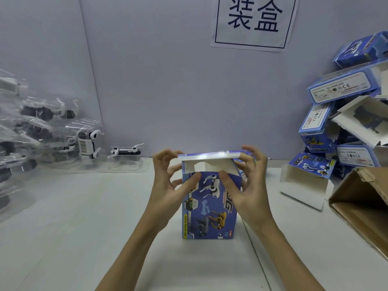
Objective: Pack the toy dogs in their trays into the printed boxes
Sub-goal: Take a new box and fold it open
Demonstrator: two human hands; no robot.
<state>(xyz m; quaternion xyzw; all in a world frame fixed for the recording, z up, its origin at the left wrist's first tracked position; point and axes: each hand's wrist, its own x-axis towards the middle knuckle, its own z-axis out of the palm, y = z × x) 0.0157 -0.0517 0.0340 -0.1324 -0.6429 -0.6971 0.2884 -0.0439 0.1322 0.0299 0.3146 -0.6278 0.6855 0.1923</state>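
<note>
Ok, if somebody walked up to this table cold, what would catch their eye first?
Probably the blue printed box standing upright at the middle of the table, with the left hand and right hand holding it near its top, where the lid flap is raised. Next, the big sign with dark characters on the wall above, then the leaning pile of blue boxes at right and the toy dogs in clear trays at left.
</note>
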